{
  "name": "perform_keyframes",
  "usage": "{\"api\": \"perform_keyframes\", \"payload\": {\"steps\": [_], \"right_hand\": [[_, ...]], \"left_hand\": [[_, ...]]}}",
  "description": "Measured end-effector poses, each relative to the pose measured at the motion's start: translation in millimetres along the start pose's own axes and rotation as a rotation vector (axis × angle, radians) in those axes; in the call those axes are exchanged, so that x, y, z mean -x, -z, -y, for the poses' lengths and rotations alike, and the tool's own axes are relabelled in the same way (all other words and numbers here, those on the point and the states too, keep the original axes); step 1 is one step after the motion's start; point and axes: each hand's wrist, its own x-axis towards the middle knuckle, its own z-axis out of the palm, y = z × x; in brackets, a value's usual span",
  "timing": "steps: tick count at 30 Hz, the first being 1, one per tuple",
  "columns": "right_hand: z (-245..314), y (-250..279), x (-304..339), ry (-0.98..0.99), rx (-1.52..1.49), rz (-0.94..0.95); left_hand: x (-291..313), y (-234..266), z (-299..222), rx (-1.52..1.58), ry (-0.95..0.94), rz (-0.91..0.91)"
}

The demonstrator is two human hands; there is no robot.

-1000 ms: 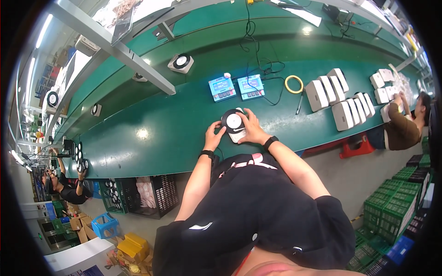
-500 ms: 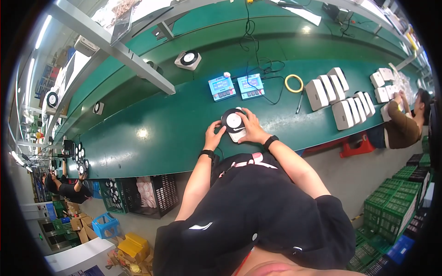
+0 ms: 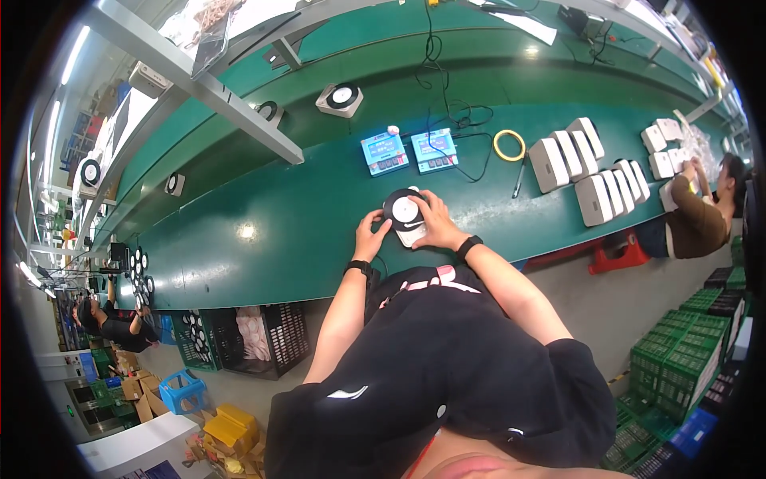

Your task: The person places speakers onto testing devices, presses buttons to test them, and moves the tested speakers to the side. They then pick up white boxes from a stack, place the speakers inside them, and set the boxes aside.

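Observation:
Near the bench's front edge, a small white device shaped like a record player (image 3: 412, 236) rests between my hands. Its black disc (image 3: 392, 206) has a white round centre and faces up. My left hand (image 3: 369, 236) grips the left side, thumb and fingertips against the disc's edge. From the right, my right hand (image 3: 439, 222) closes round the other side, its fingers reaching over the disc's far right rim. Part of the white body is hidden under my fingers. Two blue instruments with lit screens (image 3: 385, 152) (image 3: 435, 150) stand just beyond.
White box-shaped units (image 3: 593, 199) stand in rows to the right, beside a yellow ring (image 3: 509, 145) and a pen (image 3: 519, 180). Black cables (image 3: 471, 112) trail behind the instruments. More disc-topped devices (image 3: 341, 100) sit on the strip beyond a grey post (image 3: 247, 120). Co-workers sit at both ends.
The disc-topped devices on the far strip have shifted to the right. My hands and the device between them have barely moved. The left co-worker's arm has moved slightly.

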Motion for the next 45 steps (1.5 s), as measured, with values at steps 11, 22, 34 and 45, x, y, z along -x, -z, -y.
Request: {"api": "perform_keyframes", "payload": {"steps": [11, 22, 34, 45], "right_hand": [[2, 2, 0, -0.004, 0.004, 0.000], [2, 1, 0, -0.008, 0.001, -0.005], [0, 0, 0, -0.037, -0.012, 0.022], [-22, 6, 4, -0.006, -0.241, -0.006]], "left_hand": [[-1, 0, -3, 0.035, 0.009, 0.016], [0, 1, -6, 0.004, 0.014, 0.007], [0, 2, -3, 0.004, 0.012, 0.010], [9, 4, -9, -0.007, 0.014, 0.017]]}}
